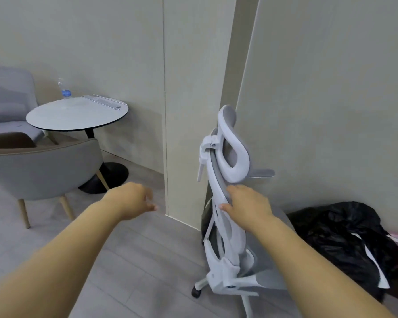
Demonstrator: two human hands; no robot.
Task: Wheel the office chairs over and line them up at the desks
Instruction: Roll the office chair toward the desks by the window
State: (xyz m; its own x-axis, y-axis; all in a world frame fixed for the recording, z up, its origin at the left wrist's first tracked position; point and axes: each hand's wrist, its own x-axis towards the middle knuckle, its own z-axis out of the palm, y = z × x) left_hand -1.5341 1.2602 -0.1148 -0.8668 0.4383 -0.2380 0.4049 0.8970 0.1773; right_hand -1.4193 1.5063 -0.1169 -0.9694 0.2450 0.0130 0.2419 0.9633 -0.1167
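We are looking down at a white-framed office chair with grey mesh back and headrest (pixel 225 203), which is standing edge-on to us just beside the corner of a beige wall panel (pixel 189 111), its grey seat pointing to the right and its white wheeled base (pixel 201 285) resting on the grey wood-look floor (pixel 136 260). Our right hand (pixel 246 208) is gripping the white outer rim of the backrest just below the headrest: the thumb is pressing on the near, left side of the rim while the fingers (pixel 236 188) are curling over the top edge onto the far side, so the frame is lying between thumb and fingers. Our left hand (pixel 133 199) is reaching forward in the air to the left of the chair, well apart from it and touching nothing; its fingers are hanging loosely bent, and we cannot tell more because they are blurring. To the right of the chair a crumpled black plastic bag (pixel 345 235) is lying on the floor against the wall. At the left a round white tabletop with a dark edge (pixel 76 115) is carrying a clear plastic water bottle with a blue label (pixel 64 89) and a flat pale strip-like item near its far rim, and two grey upholstered armchairs with wooden legs (pixel 41 171) are standing around it.
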